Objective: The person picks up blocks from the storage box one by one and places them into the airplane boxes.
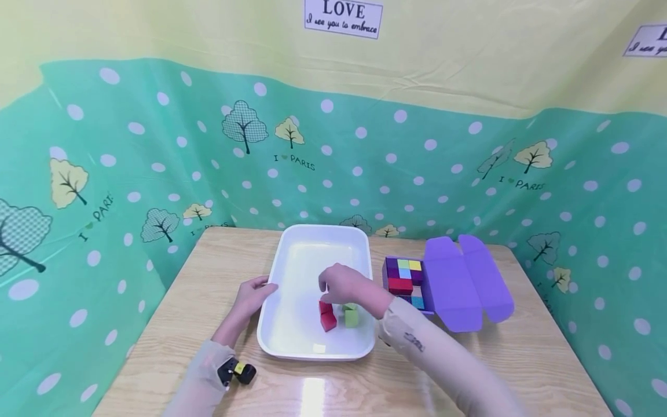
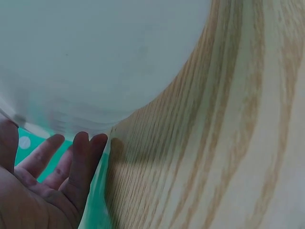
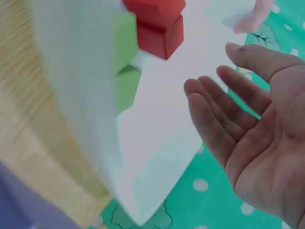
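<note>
My left hand (image 1: 252, 296) holds the left rim of a white tray (image 1: 312, 347), its thumb over the edge. In the left wrist view its fingers (image 2: 80, 157) touch the outer wall. Above the middle of the tray hovers my right hand (image 1: 341, 284), fingers loosely bent and holding nothing. The right wrist view shows a gap between thumb and fingers. Just below this hand, red blocks (image 1: 328, 322) touch each other on the tray floor. Light green blocks (image 1: 351, 318) lie to their right, partly covered by the hand and wrist in the head view.
Right of the tray stands an opened purple box (image 1: 458, 289) with its lid folded out to the right. Several coloured blocks (image 1: 400, 286) sit inside it. All stands on a wooden table (image 1: 281, 388), with a patterned green and yellow curtain (image 1: 365, 145) behind.
</note>
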Tool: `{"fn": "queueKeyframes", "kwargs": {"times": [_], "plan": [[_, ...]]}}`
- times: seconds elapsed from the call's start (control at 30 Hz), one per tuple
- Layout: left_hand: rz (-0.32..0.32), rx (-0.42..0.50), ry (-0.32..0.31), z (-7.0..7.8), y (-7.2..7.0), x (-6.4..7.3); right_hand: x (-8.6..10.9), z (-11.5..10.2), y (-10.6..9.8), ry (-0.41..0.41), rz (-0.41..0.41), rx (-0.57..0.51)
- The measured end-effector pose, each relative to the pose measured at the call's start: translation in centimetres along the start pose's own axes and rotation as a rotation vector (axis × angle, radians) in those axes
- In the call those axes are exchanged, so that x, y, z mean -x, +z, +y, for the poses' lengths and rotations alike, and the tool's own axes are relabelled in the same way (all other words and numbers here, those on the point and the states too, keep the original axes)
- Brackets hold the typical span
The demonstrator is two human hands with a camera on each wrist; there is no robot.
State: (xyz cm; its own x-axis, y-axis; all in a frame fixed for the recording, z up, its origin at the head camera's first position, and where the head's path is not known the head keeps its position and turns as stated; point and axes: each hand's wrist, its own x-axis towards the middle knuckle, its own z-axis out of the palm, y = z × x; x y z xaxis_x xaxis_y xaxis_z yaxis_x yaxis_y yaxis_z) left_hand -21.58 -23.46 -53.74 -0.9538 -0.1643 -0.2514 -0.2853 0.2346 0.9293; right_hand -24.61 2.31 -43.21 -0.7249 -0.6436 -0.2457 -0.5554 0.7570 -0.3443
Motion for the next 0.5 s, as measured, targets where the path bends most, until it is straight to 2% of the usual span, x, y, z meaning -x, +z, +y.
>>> {"fn": "queueKeyframes", "kwargs": {"times": [0.1, 0.3, 0.5], "plan": [[0.009, 0.003, -0.004, 0.1, 0.0, 0.0, -1.1, -0.9, 0.7, 0.099, -0.018, 0.029], [-0.004, -0.002, -0.002, 0.0, 0.1, 0.1, -2.3, -2.3, 2.0, 0.333, -0.126, 0.023], [-0.006, -0.004, -0.003, -0.1, 0.1, -0.1, -3.2, -3.0, 3.0, 0.385, -0.139, 0.122]]}}
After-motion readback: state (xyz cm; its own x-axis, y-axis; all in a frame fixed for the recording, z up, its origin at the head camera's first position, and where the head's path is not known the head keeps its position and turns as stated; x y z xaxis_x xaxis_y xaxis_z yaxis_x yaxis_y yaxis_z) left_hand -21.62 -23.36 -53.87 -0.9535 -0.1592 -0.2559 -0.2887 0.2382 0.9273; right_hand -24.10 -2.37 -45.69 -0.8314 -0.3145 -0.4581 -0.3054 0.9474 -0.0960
